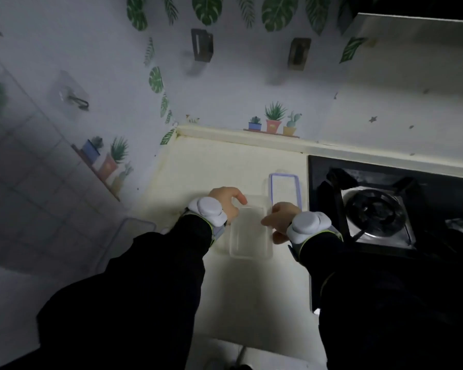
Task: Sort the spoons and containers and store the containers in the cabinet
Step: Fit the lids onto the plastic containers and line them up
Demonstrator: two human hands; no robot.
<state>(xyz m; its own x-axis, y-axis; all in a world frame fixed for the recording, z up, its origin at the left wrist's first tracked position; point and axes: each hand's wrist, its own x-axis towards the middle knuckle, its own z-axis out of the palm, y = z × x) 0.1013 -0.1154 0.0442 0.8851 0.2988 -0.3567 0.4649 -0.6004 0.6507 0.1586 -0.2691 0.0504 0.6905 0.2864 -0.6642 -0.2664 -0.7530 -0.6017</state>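
Both sleeves are running out of the bottom edge, hiding the near stretch of the table [251,303]. A pale wrist device is covering the back of the left hand [225,201], its fingertips blurring over the far corner of a clear container [250,233] whose walls are barely showing against the pale surface. The right hand [280,218] is masking the container's right rim and the near end of a purple-edged lid [285,189] just beyond it. Right of that hand, the stove [374,209] is fading into darkness and being cut off by the frame edge.
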